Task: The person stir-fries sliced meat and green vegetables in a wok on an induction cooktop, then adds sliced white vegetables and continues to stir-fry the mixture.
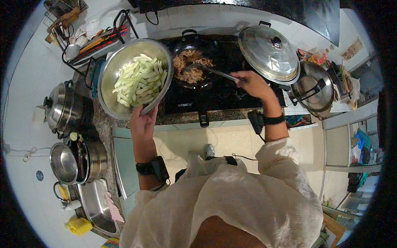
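My left hand [144, 119] grips the near rim of a wide stainless steel bowl [107, 83], tilted beside the wok. Pale green vegetable strips [139, 80] lie heaped in the bowl. My right hand [252, 83] is closed around the handle of a metal spatula or ladle [221, 73], whose head rests among browned, shredded-looking food [192, 74]. That food sits in a dark wok [183, 45] on a black glass cooktop [235, 99]. The wok's long handle [203, 117] points toward me past the counter edge.
A large domed lid [263, 52] stands right of the wok, near a steel pan [313, 86]. At left are a lidded steel pot [60, 107], a colander [63, 164] and a sink [97, 201]. A utensil rack [93, 46] stands at back left; a range hood [248, 4] hangs above.
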Demonstrator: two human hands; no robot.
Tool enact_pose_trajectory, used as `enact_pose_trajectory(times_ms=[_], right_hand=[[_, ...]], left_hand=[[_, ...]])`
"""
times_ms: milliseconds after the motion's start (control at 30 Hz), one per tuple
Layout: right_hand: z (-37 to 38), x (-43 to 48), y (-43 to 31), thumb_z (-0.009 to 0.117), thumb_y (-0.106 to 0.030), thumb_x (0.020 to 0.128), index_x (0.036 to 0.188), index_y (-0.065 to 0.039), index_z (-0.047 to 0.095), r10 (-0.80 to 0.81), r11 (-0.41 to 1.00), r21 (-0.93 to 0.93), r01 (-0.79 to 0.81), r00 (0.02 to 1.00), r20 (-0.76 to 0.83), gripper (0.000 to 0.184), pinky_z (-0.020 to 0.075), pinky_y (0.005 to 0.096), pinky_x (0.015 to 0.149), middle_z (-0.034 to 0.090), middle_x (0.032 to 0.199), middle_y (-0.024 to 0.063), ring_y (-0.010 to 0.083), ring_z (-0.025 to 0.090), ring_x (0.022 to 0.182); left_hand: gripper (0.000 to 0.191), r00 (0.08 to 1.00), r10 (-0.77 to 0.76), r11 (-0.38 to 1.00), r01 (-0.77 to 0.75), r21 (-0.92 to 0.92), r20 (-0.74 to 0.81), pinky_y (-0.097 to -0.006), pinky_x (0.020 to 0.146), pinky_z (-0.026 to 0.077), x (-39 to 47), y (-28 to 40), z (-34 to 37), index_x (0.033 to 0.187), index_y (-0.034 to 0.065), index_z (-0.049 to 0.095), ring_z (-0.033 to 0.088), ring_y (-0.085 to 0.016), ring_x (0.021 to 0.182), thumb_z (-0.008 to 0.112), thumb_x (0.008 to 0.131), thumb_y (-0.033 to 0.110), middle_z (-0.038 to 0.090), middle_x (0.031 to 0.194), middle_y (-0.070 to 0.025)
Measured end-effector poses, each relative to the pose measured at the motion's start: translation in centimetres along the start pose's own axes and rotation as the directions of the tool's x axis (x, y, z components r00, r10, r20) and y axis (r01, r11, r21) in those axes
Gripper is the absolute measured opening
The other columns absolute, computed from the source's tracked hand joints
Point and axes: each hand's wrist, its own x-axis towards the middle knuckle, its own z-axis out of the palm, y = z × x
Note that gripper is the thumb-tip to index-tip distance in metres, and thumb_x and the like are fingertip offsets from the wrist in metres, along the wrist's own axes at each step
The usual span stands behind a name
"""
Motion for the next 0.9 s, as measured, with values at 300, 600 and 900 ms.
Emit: enact_pose_trajectory(times_ms=[300, 600, 900], right_hand=[[5.6, 2.3, -0.1, 0.059, -0.019, 0.087, 0.120, -0.014, 0.062, -0.005, 0.982, -0.187, -0.029, 0.984, -0.180, 0.034, 0.0513, 0.0454, 0.082, 0.066, 0.100, 0.0196, 0.0379, 0.062, 0.093], [9.7, 11.1, 1.9, 0.056, -0.009, 0.090, 0.119, 0.001, 0.059, 0.186, 0.982, 0.061, -0.178, 0.964, -0.191, 0.031, 0.0501, 0.0401, 0.080, 0.066, 0.103, 0.0218, 0.0349, 0.064, 0.092], [1.3, 1.9, 3.2, 0.065, -0.017, 0.083, 0.112, -0.031, 0.068, -0.043, 0.956, -0.293, 0.028, 0.998, -0.044, 0.033, 0.0522, 0.0436, 0.078, 0.067, 0.100, 0.0123, 0.0350, 0.064, 0.091]], left_hand=[[0.051, 0.998, -0.020, 1.000, 0.019, -0.014, -0.059, -0.0519, 0.096, 0.051, 0.1, 0.0, 0.2, 0.137, -0.0087, 0.029, 0.042, -0.050, 0.125, 0.046, 0.093, 0.008, 0.040, 0.137, -0.0303], [0.051, 0.999, 0.026, 0.999, -0.025, 0.030, -0.039, -0.0520, 0.099, 0.049, 0.3, -0.2, 0.5, 0.133, -0.0137, 0.030, 0.039, -0.050, 0.126, 0.048, 0.090, 0.007, 0.037, 0.139, -0.0312], [0.054, 0.998, -0.040, 0.996, 0.043, -0.078, 0.044, -0.0553, 0.104, 0.043, 0.8, 0.3, 0.8, 0.140, -0.0020, 0.030, 0.040, -0.044, 0.128, 0.048, 0.090, 0.006, 0.036, 0.142, -0.0265]])
